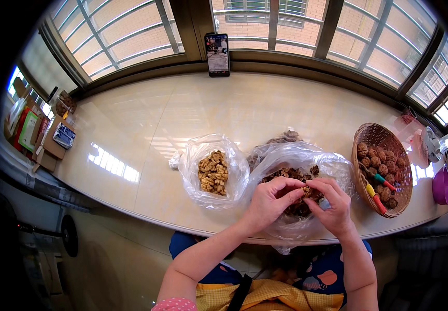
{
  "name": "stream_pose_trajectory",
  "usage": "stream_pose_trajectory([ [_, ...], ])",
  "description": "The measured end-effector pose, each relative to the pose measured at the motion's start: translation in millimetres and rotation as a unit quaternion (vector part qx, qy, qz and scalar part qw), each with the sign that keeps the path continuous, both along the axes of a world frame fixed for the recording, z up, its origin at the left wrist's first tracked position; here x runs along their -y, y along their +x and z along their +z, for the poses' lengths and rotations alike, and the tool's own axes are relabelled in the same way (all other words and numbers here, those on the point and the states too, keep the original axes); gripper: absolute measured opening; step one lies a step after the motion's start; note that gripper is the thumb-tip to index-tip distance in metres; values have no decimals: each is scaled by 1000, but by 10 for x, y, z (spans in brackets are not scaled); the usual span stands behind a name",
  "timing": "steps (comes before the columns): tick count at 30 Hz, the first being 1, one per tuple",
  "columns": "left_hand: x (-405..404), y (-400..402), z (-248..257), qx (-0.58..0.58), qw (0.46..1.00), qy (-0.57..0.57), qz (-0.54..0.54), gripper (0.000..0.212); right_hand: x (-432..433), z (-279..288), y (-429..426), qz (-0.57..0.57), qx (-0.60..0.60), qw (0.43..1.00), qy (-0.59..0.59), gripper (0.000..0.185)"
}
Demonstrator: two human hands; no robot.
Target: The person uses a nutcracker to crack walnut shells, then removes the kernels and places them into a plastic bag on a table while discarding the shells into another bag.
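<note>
My left hand [272, 200] and my right hand [332, 204] meet over an open clear plastic bag [336, 165] of dark walnut shell pieces [295, 208]. Between the fingertips of both hands is a walnut kernel [308, 191], partly hidden by them. To the left stands another open clear plastic bag [237, 171], its rim folded outward, with light brown walnut kernels [213, 173] inside. A wicker basket [400, 206] on the right holds whole walnuts [382, 170] and tools with a green and red handle [385, 182] and a yellow and red handle [376, 199].
Behind the shell bag lies another plastic bag with dark contents [284, 138]. A phone [218, 55] leans at the window frame. Cardboard boxes [49, 145] and a jar [63, 103] stand at the left end. A purple bowl [442, 186] is at the far right.
</note>
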State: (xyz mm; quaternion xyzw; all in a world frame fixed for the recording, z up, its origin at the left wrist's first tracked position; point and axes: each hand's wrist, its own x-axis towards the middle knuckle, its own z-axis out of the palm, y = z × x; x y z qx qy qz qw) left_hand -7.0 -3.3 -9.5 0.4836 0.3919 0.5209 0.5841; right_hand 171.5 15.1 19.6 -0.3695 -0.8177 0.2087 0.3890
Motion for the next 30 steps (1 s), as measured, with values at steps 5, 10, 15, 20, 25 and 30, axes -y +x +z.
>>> stream_pose_trajectory([
  [5,20,25,-31,-59,994,85,44,15,16,-3,-16,-10,-3,1000,-5,37],
  [10,4,-7,-19,43,999,-5,18,13,-2,-25,21,-26,-22,999,-24,37],
  [15,-23,-26,-17,86,996,-28,-14,13,1,30,4,-17,-5,1000,-14,37],
  [20,-28,-40,-27,125,991,-44,-26,14,-7,-30,-5,-20,-12,1000,-12,39],
  [25,-28,-43,39,148,985,-78,-34,16,4,-18,-5,-13,-34,999,-31,38],
  [30,-74,-33,-4,183,975,-110,-50,15,-16,-15,-17,-2,-41,998,-57,36],
])
